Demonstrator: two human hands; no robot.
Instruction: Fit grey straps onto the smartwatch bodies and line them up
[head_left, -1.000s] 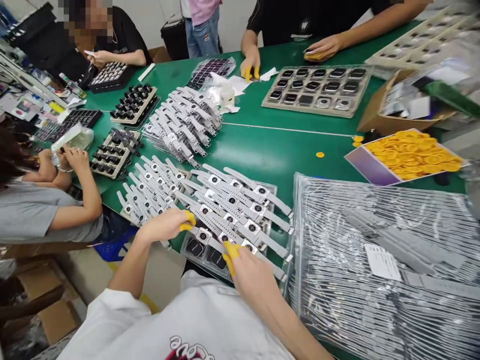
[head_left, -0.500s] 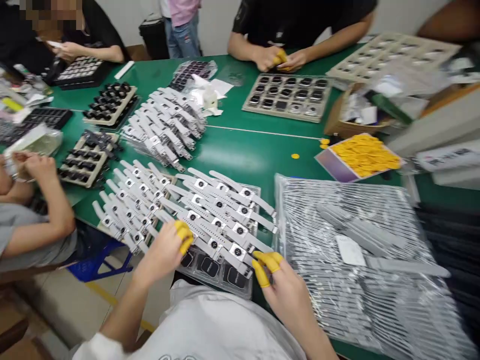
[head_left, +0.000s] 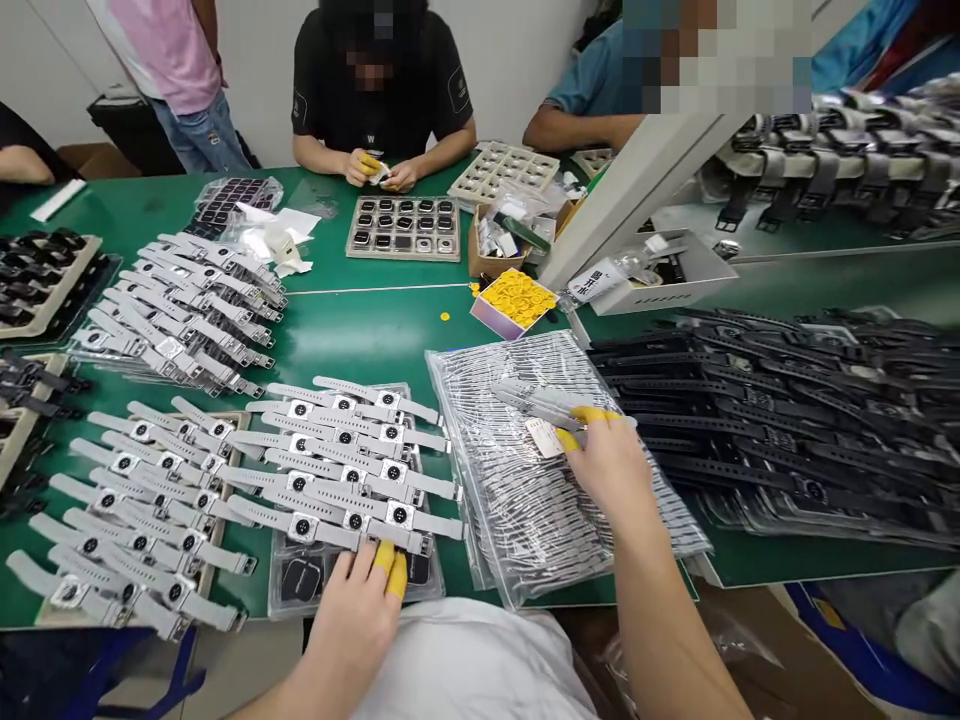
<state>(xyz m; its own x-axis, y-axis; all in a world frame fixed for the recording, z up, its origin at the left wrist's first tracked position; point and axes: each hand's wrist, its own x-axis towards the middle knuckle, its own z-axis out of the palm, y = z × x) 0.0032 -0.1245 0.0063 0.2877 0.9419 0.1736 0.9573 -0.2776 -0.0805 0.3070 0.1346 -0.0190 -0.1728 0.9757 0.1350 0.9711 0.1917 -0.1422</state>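
Observation:
My right hand (head_left: 611,460), with yellow finger cots on thumb and fingers, is closed on loose grey watch straps (head_left: 529,398). These straps lie on a clear plastic bag (head_left: 510,520) packed with many more straps, beside a small white label (head_left: 543,438). My left hand (head_left: 366,595), also in yellow finger cots, rests with fingers stretched out at the front of a clear tray (head_left: 281,600). Its fingertips are close to the lowest watch (head_left: 400,515) of the rows lying face down across that tray. Dark watch screens show in the tray's front pockets.
More grey-strapped watches (head_left: 139,542) cover a beige tray to the left, with another pile (head_left: 172,320) behind. Black straps (head_left: 780,430) are heaped at right. Beyond the bag stands a box of yellow finger cots (head_left: 517,300). A co-worker's hands (head_left: 379,172) work across the table.
My view has turned right. My right hand has left the front watch's strap end and reached the loose straps on the bag. My left hand has moved to the tray's front edge.

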